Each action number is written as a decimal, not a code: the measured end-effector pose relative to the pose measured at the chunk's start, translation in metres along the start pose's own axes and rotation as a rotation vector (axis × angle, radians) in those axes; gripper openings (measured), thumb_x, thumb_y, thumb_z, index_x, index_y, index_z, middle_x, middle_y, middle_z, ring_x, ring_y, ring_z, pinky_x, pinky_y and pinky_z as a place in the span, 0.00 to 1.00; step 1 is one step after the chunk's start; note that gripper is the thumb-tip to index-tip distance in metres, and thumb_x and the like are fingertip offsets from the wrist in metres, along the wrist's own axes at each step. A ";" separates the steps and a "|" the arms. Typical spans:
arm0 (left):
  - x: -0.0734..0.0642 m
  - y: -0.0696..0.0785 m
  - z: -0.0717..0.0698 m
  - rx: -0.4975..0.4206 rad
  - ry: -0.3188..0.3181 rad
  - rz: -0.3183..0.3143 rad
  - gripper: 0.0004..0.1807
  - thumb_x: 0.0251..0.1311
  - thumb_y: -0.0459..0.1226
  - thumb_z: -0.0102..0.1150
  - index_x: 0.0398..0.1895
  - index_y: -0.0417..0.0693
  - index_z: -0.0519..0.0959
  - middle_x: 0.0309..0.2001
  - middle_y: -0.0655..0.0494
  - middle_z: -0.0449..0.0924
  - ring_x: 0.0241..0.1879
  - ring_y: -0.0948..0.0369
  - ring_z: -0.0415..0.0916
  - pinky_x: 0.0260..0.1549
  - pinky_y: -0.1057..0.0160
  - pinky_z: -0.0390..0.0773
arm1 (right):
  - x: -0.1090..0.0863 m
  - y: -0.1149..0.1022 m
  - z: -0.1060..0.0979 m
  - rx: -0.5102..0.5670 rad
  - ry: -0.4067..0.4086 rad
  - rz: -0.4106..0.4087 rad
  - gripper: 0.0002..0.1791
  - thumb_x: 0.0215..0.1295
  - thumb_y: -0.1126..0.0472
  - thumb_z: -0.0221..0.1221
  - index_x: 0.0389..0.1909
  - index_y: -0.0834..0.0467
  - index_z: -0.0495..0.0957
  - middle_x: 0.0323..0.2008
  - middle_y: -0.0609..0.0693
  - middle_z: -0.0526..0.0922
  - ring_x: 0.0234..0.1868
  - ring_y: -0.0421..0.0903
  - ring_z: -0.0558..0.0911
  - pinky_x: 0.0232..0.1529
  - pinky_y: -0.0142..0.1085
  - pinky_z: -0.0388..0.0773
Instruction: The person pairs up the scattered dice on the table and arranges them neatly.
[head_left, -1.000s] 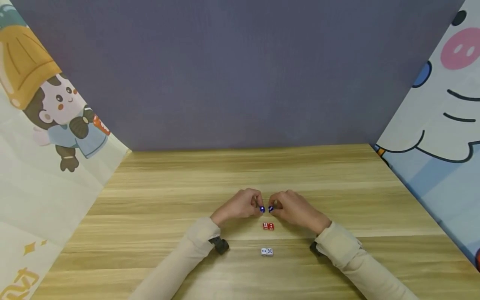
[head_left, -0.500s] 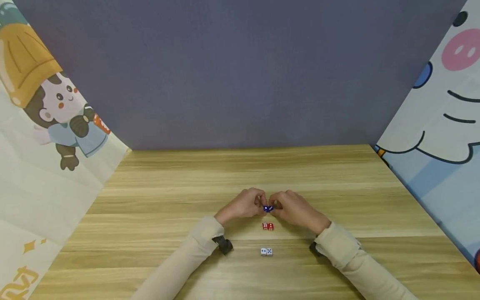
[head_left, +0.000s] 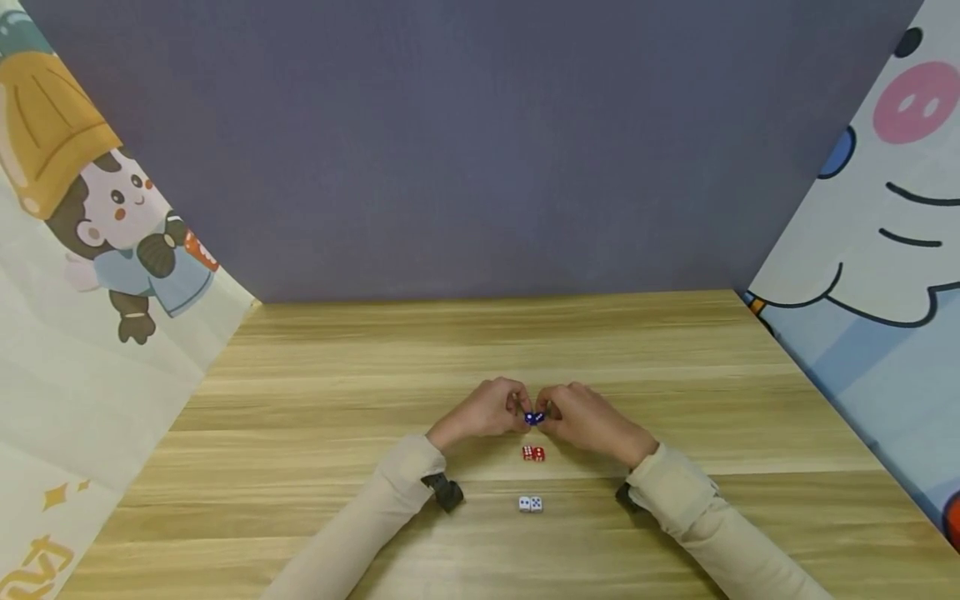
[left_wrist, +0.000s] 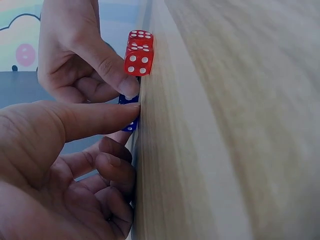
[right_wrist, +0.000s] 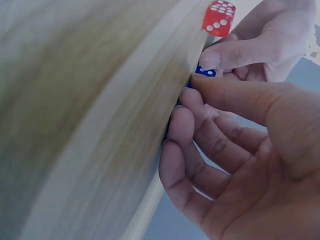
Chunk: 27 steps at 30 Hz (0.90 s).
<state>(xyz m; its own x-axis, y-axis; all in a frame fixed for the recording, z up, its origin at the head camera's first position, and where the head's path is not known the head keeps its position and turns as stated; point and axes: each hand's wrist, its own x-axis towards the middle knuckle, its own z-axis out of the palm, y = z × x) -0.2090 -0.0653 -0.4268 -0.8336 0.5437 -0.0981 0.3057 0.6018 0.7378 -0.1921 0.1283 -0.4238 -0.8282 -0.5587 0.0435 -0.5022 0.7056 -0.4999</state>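
Note:
Two small blue dice sit side by side on the wooden table, apparently touching. My left hand pinches the left blue die between thumb and finger. From the other side, my right hand pinches the right blue die. Thumbs and fingers cover much of both blue dice in the wrist views. Nearer to me lies a pair of red dice, set together; in the left wrist view, a red die stands just beyond the fingertips. Closest to me is a pair of white dice, also together.
The wood-grain table ends at a dark grey upright panel behind. Cartoon-printed sheets flank it left and right. Dark wrist-worn devices hang under both sleeves.
My left hand has moved right with its blue die, closing the gap to the other blue die. The right hand has stayed nearly in place; the red and white dice have not moved.

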 end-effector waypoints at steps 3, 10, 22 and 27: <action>0.000 0.000 0.000 0.001 0.007 0.006 0.09 0.52 0.29 0.73 0.33 0.44 0.81 0.23 0.55 0.77 0.21 0.65 0.68 0.21 0.69 0.68 | 0.001 0.000 0.000 0.001 -0.002 0.004 0.05 0.59 0.66 0.68 0.35 0.58 0.82 0.23 0.43 0.80 0.21 0.36 0.74 0.24 0.31 0.74; 0.000 -0.003 -0.001 0.008 0.009 -0.010 0.10 0.52 0.30 0.73 0.34 0.46 0.81 0.22 0.57 0.76 0.20 0.66 0.68 0.21 0.70 0.68 | 0.003 -0.001 0.000 -0.001 -0.013 0.001 0.05 0.60 0.66 0.68 0.36 0.59 0.82 0.25 0.44 0.81 0.22 0.36 0.75 0.25 0.31 0.75; 0.000 -0.003 -0.001 0.001 0.014 -0.035 0.10 0.51 0.30 0.73 0.34 0.45 0.80 0.26 0.54 0.79 0.22 0.64 0.70 0.23 0.68 0.70 | 0.005 0.003 0.001 0.015 -0.009 -0.019 0.06 0.58 0.68 0.67 0.37 0.60 0.82 0.23 0.43 0.80 0.19 0.36 0.72 0.22 0.31 0.73; -0.003 -0.003 -0.007 0.004 -0.012 -0.030 0.13 0.51 0.30 0.73 0.39 0.42 0.79 0.31 0.53 0.81 0.25 0.64 0.72 0.24 0.68 0.73 | 0.001 0.007 -0.005 0.020 -0.030 -0.011 0.12 0.58 0.68 0.65 0.44 0.61 0.82 0.21 0.42 0.77 0.18 0.36 0.70 0.20 0.32 0.70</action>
<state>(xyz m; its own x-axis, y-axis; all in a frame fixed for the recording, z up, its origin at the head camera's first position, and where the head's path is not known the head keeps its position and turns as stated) -0.2108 -0.0726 -0.4237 -0.8365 0.5328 -0.1280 0.2830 0.6201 0.7317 -0.1974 0.1346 -0.4228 -0.8147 -0.5795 0.0233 -0.5060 0.6905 -0.5169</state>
